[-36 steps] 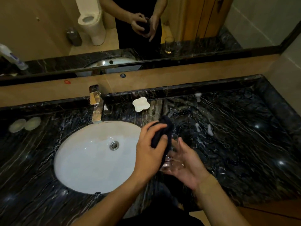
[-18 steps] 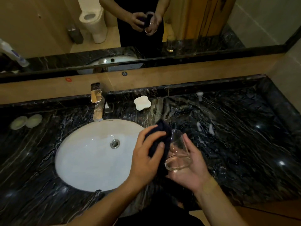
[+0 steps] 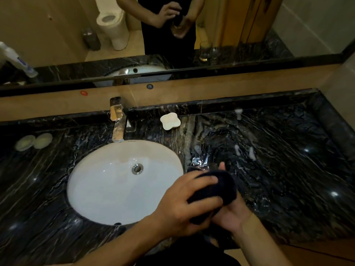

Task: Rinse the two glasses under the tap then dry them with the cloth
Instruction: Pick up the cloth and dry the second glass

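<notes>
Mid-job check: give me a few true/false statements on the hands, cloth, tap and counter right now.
1. The left hand grips the dark cloth. True.
2. Water is running from the tap. False: no stream shows; the sink looks empty.
3. The right hand is under the cloth. True.
4. The white soap dish sits left of the tap. False: it sits right of it.

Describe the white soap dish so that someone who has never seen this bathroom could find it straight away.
Start at the white oval basin sunk into the black marble counter, then find the metal tap at its back edge. The soap dish sits just right of the tap, against the counter's raised back ledge. It is the only white piece with a wavy, four-lobed outline; the two pale discs far left are plain rounds.
</notes>
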The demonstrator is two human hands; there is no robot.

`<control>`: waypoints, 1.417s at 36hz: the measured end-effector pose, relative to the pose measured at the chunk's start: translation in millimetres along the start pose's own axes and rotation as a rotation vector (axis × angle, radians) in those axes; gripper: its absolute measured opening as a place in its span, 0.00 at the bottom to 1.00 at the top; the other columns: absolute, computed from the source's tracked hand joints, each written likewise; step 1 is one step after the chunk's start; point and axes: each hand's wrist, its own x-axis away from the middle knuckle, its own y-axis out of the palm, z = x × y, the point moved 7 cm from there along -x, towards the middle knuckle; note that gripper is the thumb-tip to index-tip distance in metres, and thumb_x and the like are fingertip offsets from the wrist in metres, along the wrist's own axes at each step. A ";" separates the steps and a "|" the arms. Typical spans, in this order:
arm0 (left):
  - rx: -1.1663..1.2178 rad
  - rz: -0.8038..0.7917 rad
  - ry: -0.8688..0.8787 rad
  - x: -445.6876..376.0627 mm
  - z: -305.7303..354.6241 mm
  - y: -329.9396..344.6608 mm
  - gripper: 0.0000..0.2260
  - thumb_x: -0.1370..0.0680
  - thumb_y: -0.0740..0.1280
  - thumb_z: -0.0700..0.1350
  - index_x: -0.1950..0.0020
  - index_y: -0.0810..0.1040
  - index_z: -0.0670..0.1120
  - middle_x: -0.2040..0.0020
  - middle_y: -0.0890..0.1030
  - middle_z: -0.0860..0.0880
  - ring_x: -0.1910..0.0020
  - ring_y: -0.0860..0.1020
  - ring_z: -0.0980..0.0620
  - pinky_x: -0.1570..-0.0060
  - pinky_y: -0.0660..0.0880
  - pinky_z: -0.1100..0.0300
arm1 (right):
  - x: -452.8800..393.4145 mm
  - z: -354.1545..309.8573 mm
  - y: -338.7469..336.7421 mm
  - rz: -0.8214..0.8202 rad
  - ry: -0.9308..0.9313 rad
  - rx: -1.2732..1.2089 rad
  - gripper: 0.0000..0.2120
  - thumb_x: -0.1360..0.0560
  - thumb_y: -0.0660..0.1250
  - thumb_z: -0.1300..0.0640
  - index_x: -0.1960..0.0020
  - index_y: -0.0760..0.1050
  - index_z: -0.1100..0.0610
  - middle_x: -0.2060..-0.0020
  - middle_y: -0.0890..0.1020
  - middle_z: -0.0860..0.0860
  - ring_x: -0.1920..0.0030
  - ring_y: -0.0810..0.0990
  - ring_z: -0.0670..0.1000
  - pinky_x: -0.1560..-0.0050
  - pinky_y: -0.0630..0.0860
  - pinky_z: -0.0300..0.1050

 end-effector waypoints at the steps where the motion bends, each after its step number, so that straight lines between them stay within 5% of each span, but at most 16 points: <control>1: 0.005 0.053 -0.061 2.0 -4.0 -3.3 0.11 0.24 0.68 0.43 0.42 0.82 0.46 0.33 0.74 0.42 0.32 0.74 0.41 0.35 0.72 0.47 | 0.9 0.7 -0.7 -0.011 0.012 -0.034 0.31 0.46 0.86 0.49 0.50 0.84 0.66 0.56 0.85 0.64 0.54 0.86 0.62 0.51 0.83 0.56; 5: 0.021 0.205 -0.334 2.7 -22.9 -12.3 0.10 0.22 0.67 0.42 0.41 0.80 0.48 0.32 0.72 0.45 0.32 0.73 0.48 0.34 0.71 0.56 | -2.1 1.6 -7.0 0.081 -0.009 0.007 0.27 0.24 0.67 0.41 0.36 0.79 0.62 0.41 0.82 0.62 0.40 0.81 0.60 0.37 0.75 0.55; 10: 0.089 0.309 -0.659 -11.0 -46.5 -17.8 0.10 0.22 0.67 0.43 0.43 0.83 0.47 0.34 0.76 0.50 0.34 0.74 0.57 0.34 0.69 0.65 | -8.7 -0.2 -16.6 0.193 -0.068 0.070 0.29 0.21 0.60 0.36 0.34 0.78 0.58 0.36 0.79 0.58 0.36 0.76 0.56 0.24 0.57 0.51; 13: 0.058 0.298 -0.723 -15.2 -52.7 -17.6 0.11 0.22 0.68 0.42 0.42 0.82 0.49 0.34 0.75 0.53 0.34 0.74 0.59 0.35 0.69 0.66 | -11.3 -10.9 -30.4 0.264 -0.157 0.140 0.27 0.19 0.56 0.39 0.31 0.75 0.57 0.34 0.77 0.63 0.36 0.76 0.61 0.33 0.71 0.59; 17: 0.016 0.129 -0.501 -19.0 -32.8 0.9 0.11 0.23 0.67 0.43 0.41 0.82 0.47 0.30 0.73 0.48 0.31 0.73 0.53 0.33 0.71 0.60 | -12.9 -20.3 -24.2 0.231 -0.192 0.044 0.23 0.21 0.58 0.41 0.43 0.82 0.57 0.51 0.85 0.58 0.56 0.86 0.55 0.59 0.84 0.49; 19: 0.032 0.062 -0.363 -15.2 -20.8 10.1 0.11 0.21 0.68 0.44 0.40 0.82 0.47 0.30 0.73 0.47 0.31 0.73 0.48 0.35 0.73 0.52 | -13.3 -20.8 -23.3 0.213 -0.202 0.033 0.25 0.27 0.66 0.38 0.48 0.83 0.59 0.56 0.85 0.58 0.60 0.86 0.54 0.63 0.83 0.46; 22: 0.097 0.057 -0.336 -4.8 -17.1 13.2 0.10 0.20 0.66 0.46 0.39 0.80 0.49 0.29 0.71 0.49 0.30 0.72 0.49 0.33 0.72 0.55 | -13.3 -21.3 -17.6 0.141 -0.202 0.091 0.28 0.45 0.83 0.41 0.55 0.85 0.61 0.59 0.85 0.59 0.59 0.86 0.56 0.59 0.83 0.49; 26: 0.181 0.256 -0.597 9.2 -35.8 3.8 0.11 0.21 0.65 0.44 0.40 0.80 0.52 0.31 0.73 0.49 0.30 0.72 0.54 0.31 0.67 0.62 | -9.0 -21.5 -14.6 0.142 -0.175 0.074 0.23 0.28 0.68 0.40 0.48 0.85 0.58 0.52 0.85 0.58 0.53 0.85 0.56 0.54 0.83 0.50; 28: 0.210 0.341 -0.755 10.9 -47.6 -1.5 0.11 0.21 0.64 0.47 0.40 0.79 0.57 0.33 0.74 0.52 0.32 0.72 0.56 0.32 0.67 0.64 | -9.0 -17.1 -15.0 0.149 -0.150 0.107 0.24 0.27 0.68 0.39 0.43 0.83 0.57 0.48 0.85 0.57 0.50 0.84 0.55 0.51 0.82 0.49; 32: 0.376 0.454 -1.086 17.9 -73.2 -2.7 0.12 0.21 0.64 0.45 0.45 0.80 0.62 0.41 0.81 0.55 0.40 0.78 0.56 0.36 0.75 0.53 | -9.0 -18.1 -13.6 0.152 -0.214 0.273 0.30 0.31 0.76 0.43 0.36 0.79 0.59 0.48 0.83 0.54 0.50 0.81 0.53 0.45 0.78 0.53; 35: 0.595 0.532 -1.294 19.9 -83.7 1.7 0.12 0.18 0.63 0.40 0.47 0.82 0.56 0.50 0.85 0.54 0.48 0.83 0.50 0.44 0.80 0.49 | -10.7 -12.9 -11.5 0.137 -0.188 0.296 0.22 0.24 0.68 0.43 0.39 0.81 0.58 0.50 0.83 0.56 0.53 0.82 0.54 0.50 0.80 0.51; 37: 0.575 0.529 -1.283 15.0 -81.8 -0.3 0.12 0.18 0.64 0.39 0.47 0.82 0.56 0.49 0.85 0.54 0.48 0.83 0.52 0.44 0.80 0.52 | -12.7 -13.1 -18.3 0.222 -0.207 0.306 0.22 0.22 0.62 0.42 0.37 0.80 0.57 0.48 0.83 0.58 0.52 0.82 0.56 0.51 0.79 0.52; 41: 0.201 0.373 -0.986 0.0 -62.1 -6.8 0.15 0.20 0.65 0.42 0.44 0.76 0.64 0.38 0.76 0.56 0.37 0.75 0.61 0.35 0.72 0.62 | -14.4 -12.0 -18.1 0.303 -0.246 0.332 0.25 0.23 0.63 0.41 0.32 0.75 0.55 0.39 0.82 0.59 0.49 0.81 0.59 0.52 0.79 0.52; 43: 0.111 0.342 -0.849 -3.9 -49.0 -7.7 0.14 0.20 0.66 0.43 0.41 0.77 0.61 0.34 0.73 0.54 0.33 0.72 0.62 0.34 0.68 0.67 | -15.8 -9.6 -15.0 0.266 -0.275 0.348 0.27 0.27 0.70 0.42 0.34 0.77 0.55 0.38 0.81 0.58 0.44 0.82 0.59 0.48 0.79 0.54; 46: 0.110 0.299 -0.708 0.0 -32.1 -3.0 0.12 0.20 0.66 0.45 0.37 0.79 0.52 0.31 0.72 0.51 0.30 0.71 0.57 0.33 0.68 0.66 | -15.7 -10.5 -16.3 0.217 -0.300 0.209 0.43 0.39 0.83 0.47 0.29 0.72 0.59 0.34 0.78 0.60 0.41 0.82 0.57 0.49 0.82 0.51; 51: 0.164 0.285 -0.713 20.7 -23.5 1.4 0.13 0.20 0.63 0.48 0.38 0.76 0.61 0.31 0.70 0.56 0.30 0.71 0.55 0.32 0.67 0.65 | -8.5 -13.0 -5.6 0.192 -0.258 0.099 0.19 0.27 0.68 0.45 0.48 0.85 0.58 0.50 0.85 0.58 0.52 0.84 0.55 0.47 0.81 0.49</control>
